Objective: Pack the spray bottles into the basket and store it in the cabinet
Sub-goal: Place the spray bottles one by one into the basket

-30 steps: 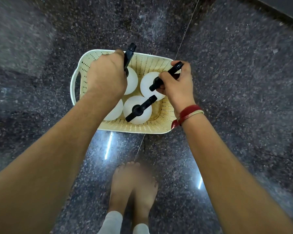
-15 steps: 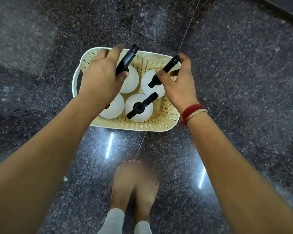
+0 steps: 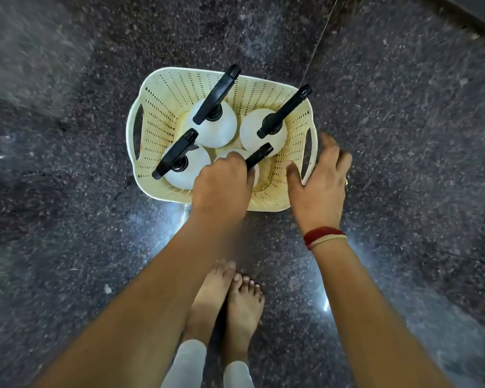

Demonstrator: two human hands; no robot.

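A cream perforated basket (image 3: 163, 107) stands on the dark stone floor and holds several upright white spray bottles with black trigger heads. The two far bottles (image 3: 219, 133) (image 3: 251, 137) and the near-left bottle (image 3: 192, 170) stand untouched. My left hand (image 3: 221, 186) is closed over the head of the near-right bottle (image 3: 259, 156), hiding most of its body. My right hand (image 3: 319, 180) is spread at the basket's right handle slot, with the thumb inside the wall and the blurred fingers outside the rim.
My bare feet (image 3: 227, 301) stand close together just behind the basket. Polished speckled floor (image 3: 403, 121) surrounds it on all sides. A thin seam (image 3: 318, 46) runs away from the basket's far right corner. A dark edge (image 3: 471, 12) crosses the top right corner.
Both hands let go of the two far bottles' heads. My left hand came back onto the near-right bottle's head, and my right hand dropped to the basket's right rim.
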